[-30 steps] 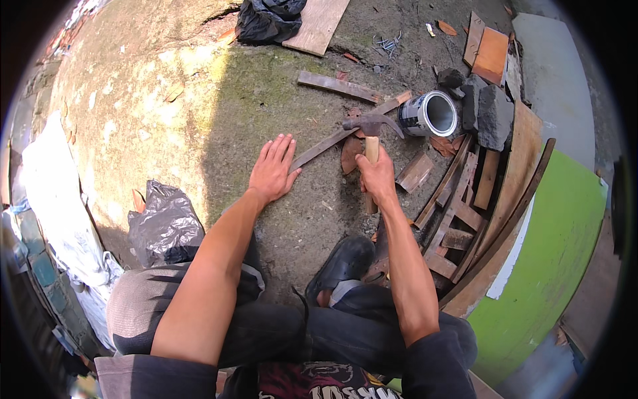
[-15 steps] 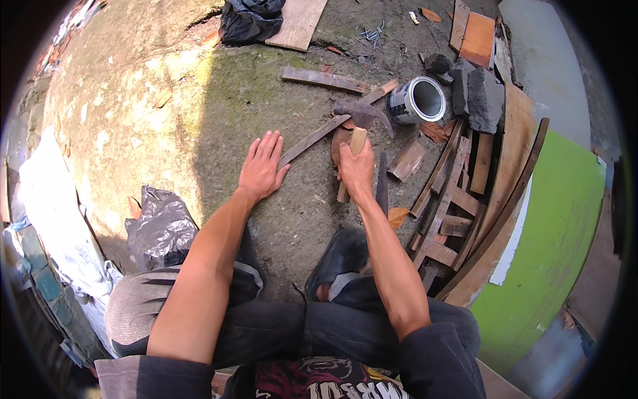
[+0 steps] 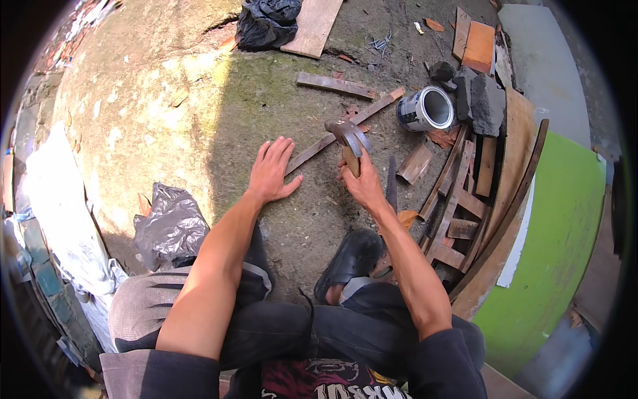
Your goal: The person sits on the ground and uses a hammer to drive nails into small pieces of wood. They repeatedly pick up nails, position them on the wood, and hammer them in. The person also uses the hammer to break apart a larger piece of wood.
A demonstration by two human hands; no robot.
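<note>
My right hand (image 3: 364, 183) is wrapped round the wooden handle of a claw hammer (image 3: 350, 137), close below its head. The hammer head hangs over a narrow wooden strip (image 3: 380, 105) that lies slantwise on the concrete. At the strip's near end my left hand (image 3: 271, 171) rests flat, fingers stretched out and thumb apart, touching or just beside the wood. A second wooden strip (image 3: 335, 85) lies beyond it. Right of my right hand, a dark saw blade (image 3: 392, 181) shows in part.
An open metal can (image 3: 419, 112) stands to the right beside grey stone blocks (image 3: 487, 103). Wood scraps (image 3: 458, 199) and a green board (image 3: 545, 246) fill the right side. Nails (image 3: 379, 45) lie at the back. Black plastic bags sit far off (image 3: 266, 23) and at left (image 3: 171, 227).
The hammer has swung and tilted in my right hand, its head now pointing more toward me, and more of the strip shows. My left hand keeps its place by the strip. The whole view has shifted slightly.
</note>
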